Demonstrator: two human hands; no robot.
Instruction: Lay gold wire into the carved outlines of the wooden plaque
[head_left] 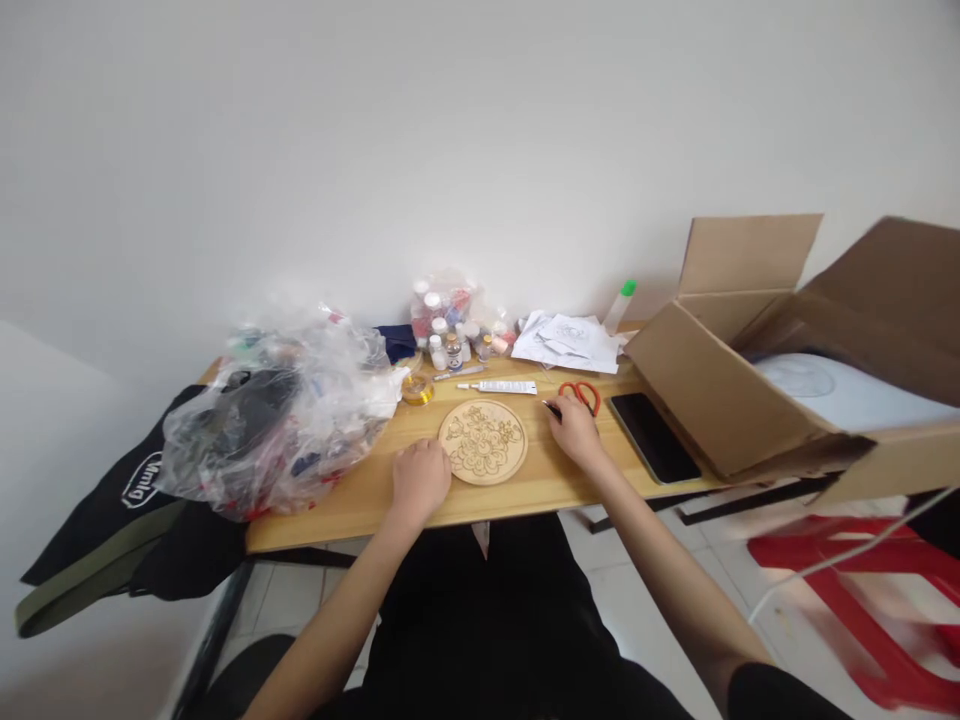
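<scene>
A round wooden disc (484,441) carved with a flower pattern lies on the wooden table (375,495) in front of me. My left hand (420,480) rests on the table at the disc's left edge, fingers curled under. My right hand (574,428) sits just right of the disc, closed on a thin dark tool (551,408) whose tip points left. Orange-handled scissors (581,393) lie just behind that hand. A white glue tube (499,387) lies behind the disc.
A bulging clear plastic bag (277,415) fills the table's left. Small bottles (454,330) and white papers (570,340) stand along the wall. A dark phone (654,437) lies right of my hand, beside an open cardboard box (720,395). A red stool (862,590) stands at lower right.
</scene>
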